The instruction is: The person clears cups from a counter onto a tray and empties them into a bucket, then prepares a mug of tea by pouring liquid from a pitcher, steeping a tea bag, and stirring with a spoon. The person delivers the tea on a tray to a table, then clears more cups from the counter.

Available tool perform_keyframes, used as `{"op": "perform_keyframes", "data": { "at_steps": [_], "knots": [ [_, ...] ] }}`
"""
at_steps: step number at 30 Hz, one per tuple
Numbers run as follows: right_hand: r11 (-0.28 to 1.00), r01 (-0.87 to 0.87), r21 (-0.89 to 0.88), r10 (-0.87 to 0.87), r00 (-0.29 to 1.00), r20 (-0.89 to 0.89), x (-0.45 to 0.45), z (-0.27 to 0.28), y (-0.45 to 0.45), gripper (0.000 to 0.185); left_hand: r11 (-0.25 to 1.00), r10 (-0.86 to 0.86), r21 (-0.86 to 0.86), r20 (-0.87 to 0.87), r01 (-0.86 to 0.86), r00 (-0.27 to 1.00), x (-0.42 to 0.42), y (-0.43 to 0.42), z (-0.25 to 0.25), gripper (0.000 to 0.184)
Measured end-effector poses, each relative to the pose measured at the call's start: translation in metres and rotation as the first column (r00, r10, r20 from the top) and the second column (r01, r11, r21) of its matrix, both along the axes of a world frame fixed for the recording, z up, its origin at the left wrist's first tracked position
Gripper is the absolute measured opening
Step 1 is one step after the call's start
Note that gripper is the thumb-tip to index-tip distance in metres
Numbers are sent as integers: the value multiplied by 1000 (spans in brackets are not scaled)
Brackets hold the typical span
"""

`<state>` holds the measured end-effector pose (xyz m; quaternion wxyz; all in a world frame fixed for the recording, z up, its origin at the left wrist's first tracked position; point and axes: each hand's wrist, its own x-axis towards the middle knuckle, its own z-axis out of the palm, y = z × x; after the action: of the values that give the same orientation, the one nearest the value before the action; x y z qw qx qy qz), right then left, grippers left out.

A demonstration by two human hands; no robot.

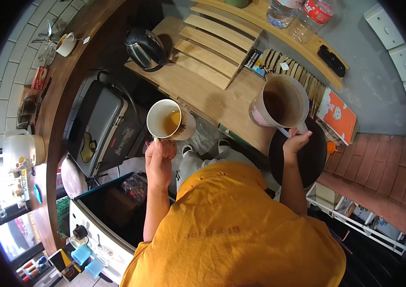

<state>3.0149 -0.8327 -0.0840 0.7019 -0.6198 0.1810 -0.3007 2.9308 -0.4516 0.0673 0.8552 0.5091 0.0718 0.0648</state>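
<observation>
My left hand (158, 162) is closed on the handle of a white mug (187, 128) with a dark printed pattern. Some amber liquid lies in the bottom of the mug. On the other side, my right hand (297, 143) grips the handle of a translucent plastic pitcher (256, 111), which has brownish liquid inside. Both vessels are held up in front of my body, apart from each other. Below the pitcher is a round black surface (298, 167), partly hidden by my forearm.
Ahead stands a wooden desk (188, 86) with an electric kettle (143, 50) and a slatted wooden rack (215, 45). Books (303, 79) line its right side. Plastic bottles (308, 21) stand on a shelf. At left, a wooden counter (64, 95) holds another cup (66, 45).
</observation>
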Motion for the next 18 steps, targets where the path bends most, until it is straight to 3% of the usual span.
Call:
{"op": "perform_keyframes", "data": {
  "at_steps": [2, 6, 9, 12, 16, 18],
  "knots": [
    [990, 106, 94, -102, 994, -45, 7, 14, 10, 55, 1000, -13, 4, -1, 13, 1000, 7, 2, 2, 38],
    [985, 133, 109, -129, 991, -46, 21, 41, 20, 52, 998, -62, 16, -67, 64, 996, 14, 22, 5, 38],
    [995, 47, -83, -48, 999, -9, 22, 71, 20, 50, 994, -93, 52, -40, 95, 995, 19, 39, 3, 38],
    [998, 39, -55, -43, 996, -81, 26, 139, 31, 49, 990, -110, 83, -49, 114, 993, 21, 49, 1, 39],
    [984, -91, -156, 93, 996, 6, 28, 207, 27, 52, 980, -141, 135, -55, 148, 988, 30, 60, 5, 39],
    [850, -412, -327, 432, 902, -13, 29, 240, 21, 62, 979, -155, 125, -71, 163, 985, 34, 63, 8, 38]
  ]
}}
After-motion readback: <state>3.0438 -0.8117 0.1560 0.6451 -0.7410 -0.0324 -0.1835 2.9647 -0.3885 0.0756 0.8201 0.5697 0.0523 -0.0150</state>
